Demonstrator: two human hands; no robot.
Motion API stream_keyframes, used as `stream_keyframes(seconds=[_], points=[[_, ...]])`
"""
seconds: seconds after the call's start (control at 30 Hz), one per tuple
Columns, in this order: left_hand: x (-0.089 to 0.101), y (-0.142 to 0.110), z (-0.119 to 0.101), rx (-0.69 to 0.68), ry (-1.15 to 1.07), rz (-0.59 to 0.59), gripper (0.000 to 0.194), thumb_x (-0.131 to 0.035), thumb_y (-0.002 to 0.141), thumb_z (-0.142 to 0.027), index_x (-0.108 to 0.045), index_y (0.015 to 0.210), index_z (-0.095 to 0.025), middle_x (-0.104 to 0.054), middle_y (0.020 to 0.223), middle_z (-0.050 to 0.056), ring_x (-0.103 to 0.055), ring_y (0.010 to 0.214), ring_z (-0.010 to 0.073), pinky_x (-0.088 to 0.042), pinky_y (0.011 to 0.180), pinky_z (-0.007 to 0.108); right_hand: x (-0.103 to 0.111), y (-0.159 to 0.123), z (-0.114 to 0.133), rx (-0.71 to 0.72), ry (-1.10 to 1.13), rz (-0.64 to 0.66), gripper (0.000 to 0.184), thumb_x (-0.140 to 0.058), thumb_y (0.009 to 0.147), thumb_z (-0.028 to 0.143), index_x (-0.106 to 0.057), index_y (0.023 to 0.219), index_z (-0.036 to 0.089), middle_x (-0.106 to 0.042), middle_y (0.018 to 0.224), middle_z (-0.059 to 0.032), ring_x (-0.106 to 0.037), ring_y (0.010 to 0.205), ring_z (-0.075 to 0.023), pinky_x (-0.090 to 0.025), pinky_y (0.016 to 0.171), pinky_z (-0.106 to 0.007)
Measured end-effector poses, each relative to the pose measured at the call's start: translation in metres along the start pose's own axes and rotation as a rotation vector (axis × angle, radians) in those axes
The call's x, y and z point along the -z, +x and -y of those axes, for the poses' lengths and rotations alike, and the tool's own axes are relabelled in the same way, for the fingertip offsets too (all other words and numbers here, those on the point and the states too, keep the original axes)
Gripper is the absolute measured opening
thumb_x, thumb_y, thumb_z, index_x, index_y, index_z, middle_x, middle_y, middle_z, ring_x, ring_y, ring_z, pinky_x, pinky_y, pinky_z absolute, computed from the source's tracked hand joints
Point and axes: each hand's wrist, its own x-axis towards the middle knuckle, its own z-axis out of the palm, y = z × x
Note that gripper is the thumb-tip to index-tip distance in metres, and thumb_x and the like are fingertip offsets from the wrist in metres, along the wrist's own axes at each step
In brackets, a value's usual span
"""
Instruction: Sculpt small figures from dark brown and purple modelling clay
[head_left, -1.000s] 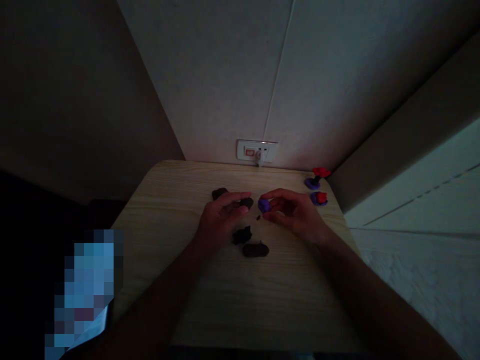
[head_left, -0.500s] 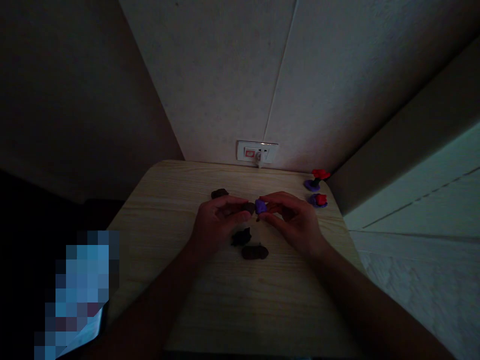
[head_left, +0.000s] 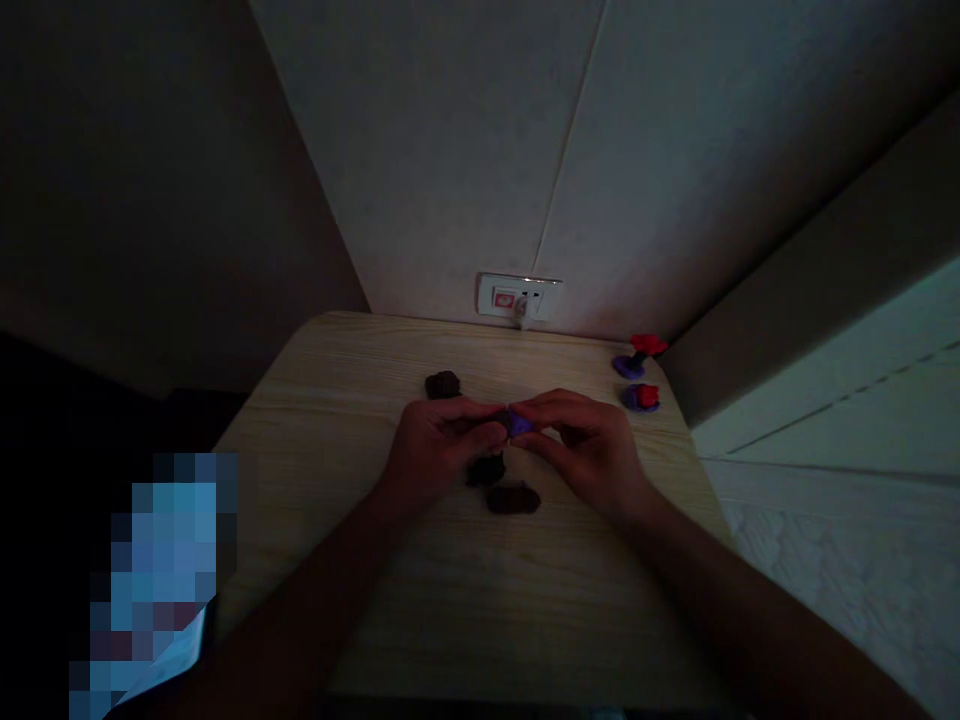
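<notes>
Over the wooden tabletop (head_left: 360,400), my left hand (head_left: 439,450) pinches a dark brown lump (head_left: 504,418) that looks like modelling clay. Fingers and thumb of my right hand (head_left: 589,445) are closed on a purple lump (head_left: 518,424) of similar stuff. The two lumps meet between my fingertips, which partly cover both. A black, uneven piece (head_left: 486,469) lies just below my left fingers. Nearer to me rests a longer brown piece (head_left: 513,499). Another brown lump (head_left: 442,384) sits behind my left hand.
At the table's back right corner stand a red-topped figure on a purple base (head_left: 628,366) and a red piece in a purple holder (head_left: 643,397). A wall socket (head_left: 517,297) with a plug is behind the table. A pixelated bright screen (head_left: 165,580) shows at lower left.
The purple lump in my right hand has come against the brown lump in my left. My hands are closer together, and the view has shifted slightly.
</notes>
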Motion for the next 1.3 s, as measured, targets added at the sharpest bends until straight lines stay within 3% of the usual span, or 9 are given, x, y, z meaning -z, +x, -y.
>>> stream_keyframes(seconds=[0.37, 0.63, 0.97, 1.13, 1.3], points=[[-0.001, 0.000, 0.000, 0.033, -0.043, -0.031, 0.022, -0.085, 0.071, -0.025, -0.082, 0.091, -0.017, -0.077, 0.069, 0.003, -0.069, 0.059, 0.0139, -0.058, 0.060, 0.024, -0.004, -0.001, -0.007, -0.046, 0.013, -0.030, 0.025, -0.082, 0.081, 0.030, -0.079, 0.106, 0.027, -0.073, 0.097, -0.0064, -0.070, 0.085, -0.0187, -0.060, 0.073, -0.032], [0.002, 0.005, 0.007, 0.021, -0.125, -0.093, 0.025, -0.085, 0.073, -0.028, -0.079, 0.094, -0.017, -0.078, 0.082, 0.004, -0.070, 0.064, 0.0132, -0.059, 0.067, 0.026, -0.007, -0.002, -0.015, -0.121, 0.180, -0.098, 0.041, -0.085, 0.077, 0.023, -0.074, 0.115, 0.031, -0.068, 0.115, -0.0050, -0.073, 0.086, -0.0144, -0.064, 0.081, -0.029], [0.003, 0.005, 0.008, 0.050, -0.117, -0.108, 0.030, -0.088, 0.068, -0.028, -0.077, 0.094, -0.018, -0.078, 0.085, 0.004, -0.072, 0.069, 0.0147, -0.060, 0.069, 0.028, -0.003, -0.002, -0.015, -0.187, 0.168, -0.117, 0.028, -0.083, 0.079, 0.027, -0.077, 0.106, 0.027, -0.071, 0.108, -0.0050, -0.074, 0.085, -0.0151, -0.065, 0.082, -0.030], [0.004, 0.005, 0.006, 0.038, -0.046, -0.099, 0.030, -0.090, 0.063, -0.026, -0.079, 0.090, -0.018, -0.080, 0.090, 0.006, -0.075, 0.084, 0.0201, -0.061, 0.078, 0.031, -0.002, -0.001, -0.012, -0.161, 0.136, -0.099, 0.025, -0.081, 0.081, 0.028, -0.078, 0.106, 0.027, -0.071, 0.109, -0.0059, -0.072, 0.090, -0.0164, -0.064, 0.084, -0.033], [0.004, 0.003, 0.006, 0.039, 0.021, -0.108, 0.030, -0.090, 0.062, -0.026, -0.080, 0.089, -0.017, -0.080, 0.087, 0.007, -0.076, 0.082, 0.0221, -0.062, 0.077, 0.034, -0.004, -0.001, -0.010, -0.115, 0.094, -0.067, 0.022, -0.079, 0.084, 0.027, -0.079, 0.106, 0.029, -0.072, 0.102, -0.0057, -0.071, 0.090, -0.0167, -0.063, 0.077, -0.030]])
